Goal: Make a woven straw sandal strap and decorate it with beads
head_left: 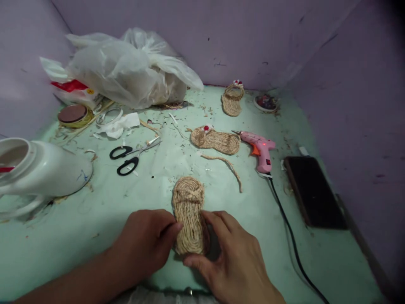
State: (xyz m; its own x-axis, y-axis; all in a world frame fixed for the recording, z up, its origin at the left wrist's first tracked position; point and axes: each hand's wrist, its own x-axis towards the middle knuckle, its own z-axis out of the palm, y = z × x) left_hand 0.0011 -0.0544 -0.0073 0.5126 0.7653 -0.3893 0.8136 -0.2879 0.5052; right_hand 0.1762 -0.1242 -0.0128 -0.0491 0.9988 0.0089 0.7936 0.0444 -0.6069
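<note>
A small woven jute sandal [189, 211] with crossed straps lies on the pale green table [95, 219], toe pointing away from me. My left hand [147, 242] is curled against its left edge near the heel, fingers closed on it. My right hand [232, 259] pinches the heel end from the right and below, thumb under the sole's back edge. A second jute sandal [217, 140] with a red bead lies further back, and a third [231, 101] stands near the wall. A loose piece of jute braid [228, 165] lies between them.
Black-handled scissors [129, 158] lie left of centre. A pink glue gun [260, 150] with a black cord rests at right, beside a dark phone [311, 190]. A white jug [38, 166] lies at left, tape roll [73, 115] and plastic bag [126, 67] behind.
</note>
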